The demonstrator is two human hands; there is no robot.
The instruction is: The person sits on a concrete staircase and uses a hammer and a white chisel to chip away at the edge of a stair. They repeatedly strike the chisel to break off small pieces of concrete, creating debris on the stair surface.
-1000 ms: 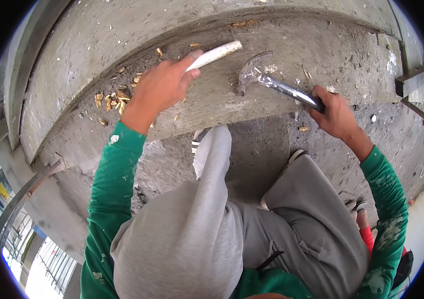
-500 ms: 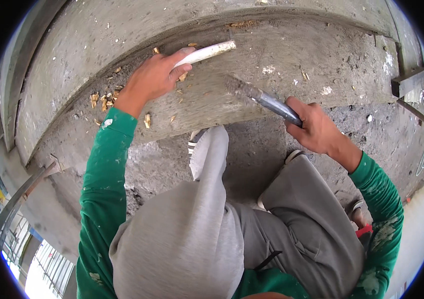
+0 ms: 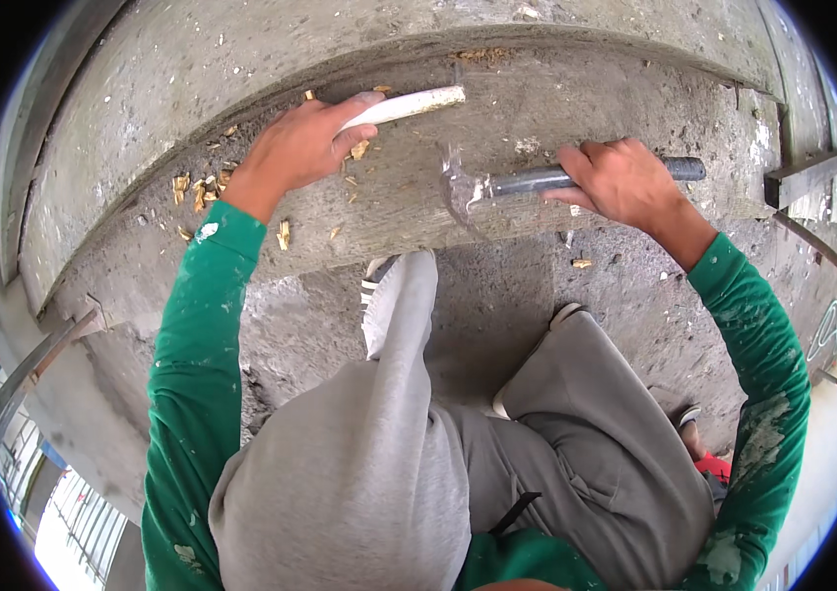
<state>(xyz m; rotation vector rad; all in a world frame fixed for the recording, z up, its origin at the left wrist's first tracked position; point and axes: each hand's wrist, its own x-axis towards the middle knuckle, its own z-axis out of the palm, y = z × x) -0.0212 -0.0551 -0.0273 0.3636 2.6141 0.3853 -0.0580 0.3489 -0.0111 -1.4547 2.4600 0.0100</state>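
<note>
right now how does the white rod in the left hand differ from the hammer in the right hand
The white rod is pale and plain along its length, while the hammer is dark metal with a claw head. The rod's tip rests at the seam of the concrete ledge; the hammer's head looks off the surface, blurred. The left hand grips the rod near one end; the right hand grips mid-handle. Both lie roughly level over the ledge.

My left hand (image 3: 298, 148) grips a pale chisel (image 3: 401, 105) laid against the concrete ledge (image 3: 576, 108); my right hand (image 3: 617, 179) holds a claw hammer (image 3: 497, 184) level, with wood chips (image 3: 204, 187) scattered by my left wrist
</note>
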